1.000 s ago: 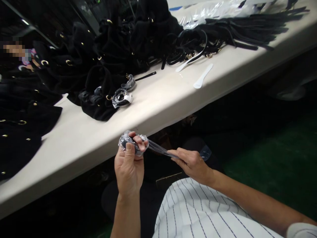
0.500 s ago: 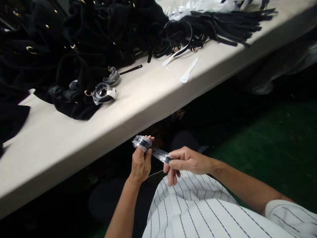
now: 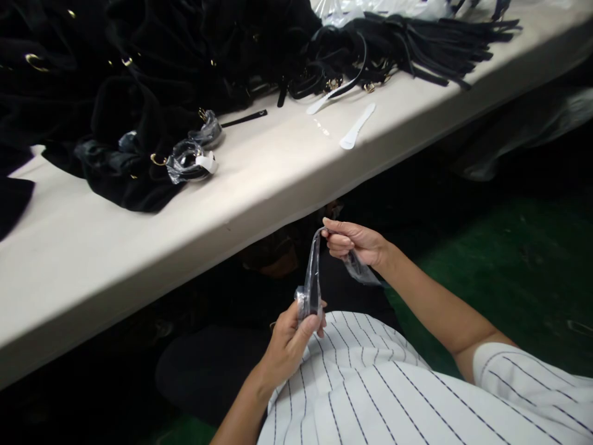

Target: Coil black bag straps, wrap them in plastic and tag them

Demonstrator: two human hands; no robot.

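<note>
A black strap in clear plastic wrap runs between my two hands, over my lap and in front of the table edge. My left hand is closed round its lower, coiled end, with the thumb pressed on the plastic. Higher and to the right, my right hand pinches the strap between thumb and fingers. A loose tail of plastic hangs below that hand. The fingers hide part of the strap at both ends.
Black fabric with gold rings is heaped on the pale table. A plastic-wrapped coil lies at its front. Farther right are a bundle of black straps, a white spatula-shaped piece and clear plastic bags.
My right hand has moved up, drawing a length of wrapped strap out from the coil. My left hand has shifted right and down, nearer my lap. The view has tilted slightly.
</note>
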